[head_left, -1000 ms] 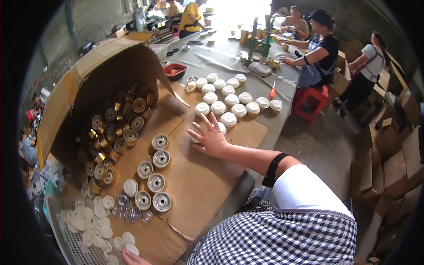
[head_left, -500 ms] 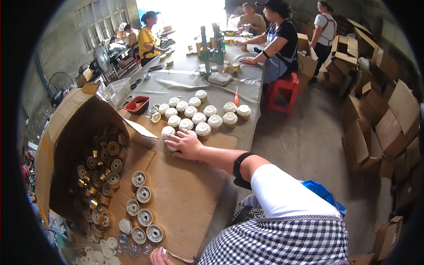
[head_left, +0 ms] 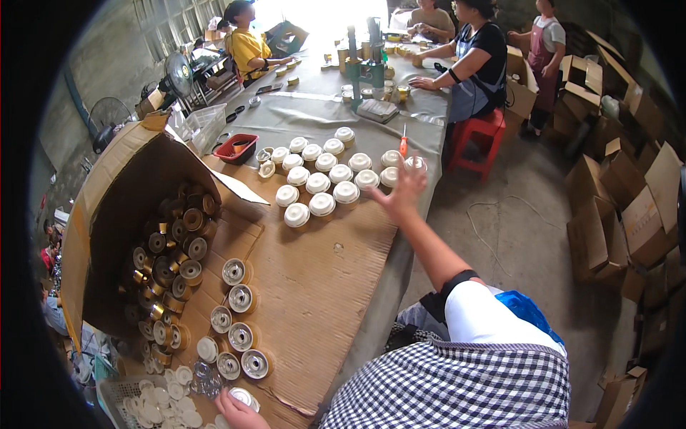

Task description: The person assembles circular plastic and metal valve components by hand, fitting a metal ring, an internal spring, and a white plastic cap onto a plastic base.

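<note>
My right hand (head_left: 401, 191) is spread, fingers apart, over the right end of a group of white-capped round containers (head_left: 346, 191). Its fingers partly cover the capped pieces there; contact is unclear. At the lower edge my left hand (head_left: 237, 413) curls around the side of a white-capped piece (head_left: 245, 397); its thumb is hard to make out. Just beyond lie clear rings (head_left: 206, 380) and several gold containers with silvery open tops (head_left: 244, 298). One white-topped piece (head_left: 207, 349) stands beside them.
A tipped cardboard box (head_left: 107, 207) on the left holds many gold containers. White discs fill a basket (head_left: 114, 395) at lower left. A red tray (head_left: 236, 147), an orange screwdriver (head_left: 404, 145) and a green press (head_left: 366, 71) are farther off. Other people sit or stand around the table.
My right hand has moved right, from the near-left end of the capped group to its right end, and its fingers have spread. My left hand has shifted left and up beside the white-capped piece.
</note>
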